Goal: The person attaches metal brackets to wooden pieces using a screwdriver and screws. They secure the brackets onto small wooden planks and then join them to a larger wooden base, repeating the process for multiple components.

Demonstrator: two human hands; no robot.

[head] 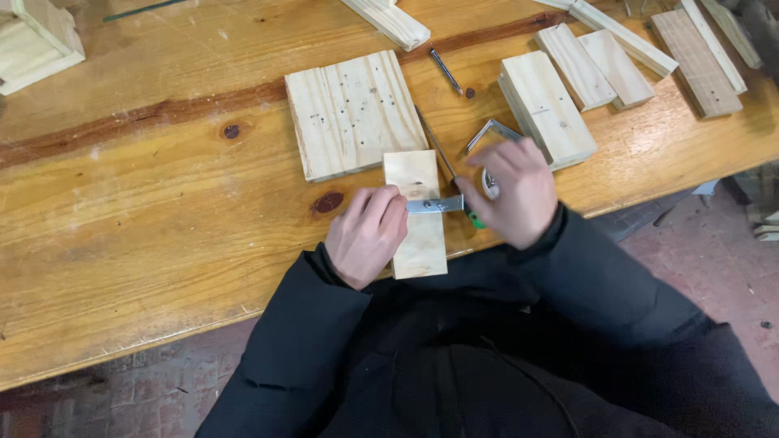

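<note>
A small pale wood block (420,235) lies on the wooden workbench (162,203) near its front edge. A flat metal bracket (434,204) lies across the block. My left hand (367,234) rests on the block's left side, fingertips on the bracket's end. My right hand (513,191) is closed around a green-handled screwdriver (445,158), its shaft slanting up and left, and also holds a small round metal piece (489,182). Just behind the block sits a wider square board (353,113) with several small holes.
A metal angle bracket (487,131) lies by a stacked pair of blocks (545,107). More boards and slats (617,57) crowd the far right. A long screw or bit (446,73) lies behind. Wooden pieces (32,40) sit far left. Brick floor (714,259) lies below.
</note>
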